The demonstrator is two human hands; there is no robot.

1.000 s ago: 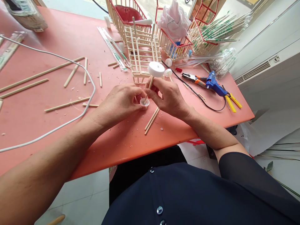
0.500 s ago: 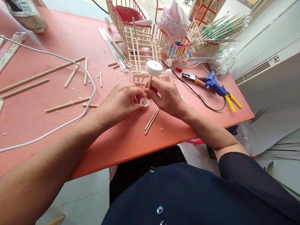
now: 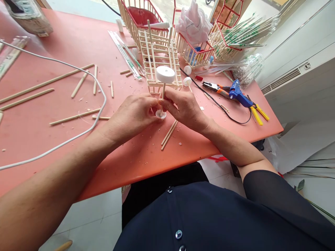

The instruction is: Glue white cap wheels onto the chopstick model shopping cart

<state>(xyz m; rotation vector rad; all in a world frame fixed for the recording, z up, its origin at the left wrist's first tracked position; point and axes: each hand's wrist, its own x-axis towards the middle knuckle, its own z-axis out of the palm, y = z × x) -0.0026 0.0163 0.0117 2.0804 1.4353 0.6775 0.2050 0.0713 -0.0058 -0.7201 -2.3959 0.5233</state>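
Note:
My right hand (image 3: pixel 186 106) pinches a thin wooden stick (image 3: pixel 163 91) that stands nearly upright. A white bottle cap (image 3: pixel 165 74) tops the stick. Its lower end sits inside a second white cap (image 3: pixel 160 114), which lies open side up on the table. Fingers of my left hand (image 3: pixel 138 108) are closed on the rim of that lower cap. Just behind stands a frame of wooden sticks (image 3: pixel 160 62), built like a small slatted cart. Two loose sticks (image 3: pixel 169 134) lie in front of my hands.
A blue glue gun (image 3: pixel 239 93) and pliers (image 3: pixel 216 88) lie at the right, with a black cord. Stick baskets (image 3: pixel 193 57) and wrapped chopsticks (image 3: pixel 246 33) stand at the back. A white cable (image 3: pixel 103 104) and cut sticks (image 3: pixel 74 116) cover the pink table's (image 3: pixel 125 153) left side.
The stick has gone from leaning right to nearly upright, its top cap shifting left. My right hand has moved slightly left with it. My left hand stays on the lower cap.

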